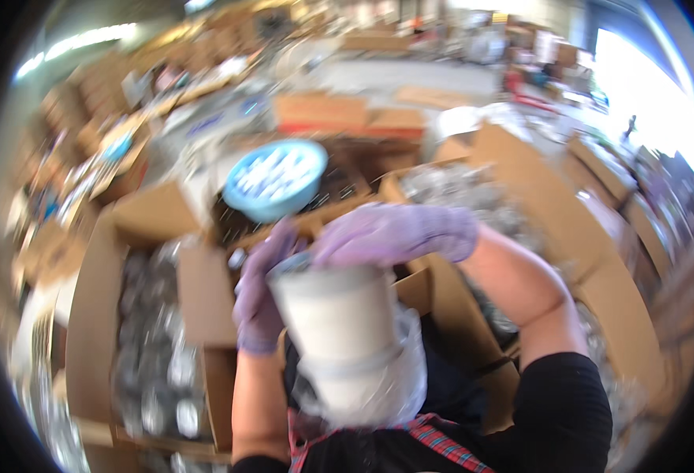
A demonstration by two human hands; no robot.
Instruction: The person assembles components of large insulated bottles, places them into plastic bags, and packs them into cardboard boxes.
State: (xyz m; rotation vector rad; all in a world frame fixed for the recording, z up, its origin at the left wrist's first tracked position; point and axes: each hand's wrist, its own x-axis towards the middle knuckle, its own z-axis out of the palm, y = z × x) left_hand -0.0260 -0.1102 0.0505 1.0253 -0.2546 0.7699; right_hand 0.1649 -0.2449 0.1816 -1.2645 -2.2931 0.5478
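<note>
Right in front of my chest is a whitish cylindrical container (341,319), tilted, with a clear plastic bag (412,360) around its lower part. My left hand (264,290), in a purple knit glove, is against the container's upper left side. Over its top edge lies my right hand (388,236), gloved the same way, with bent fingers. Blur hides whether either hand grips it, and what the small bluish patch under the right fingers is. Just beyond the hands, a light blue plastic basin (276,180) holds many small white and blue pieces.
An open cardboard box (92,331) with clear, shiny items stands at left. Another long open box (607,295) at right holds clear plastic items. Behind the basin lie boxes with red edging (323,112). Stacked cartons (98,83) line the far left.
</note>
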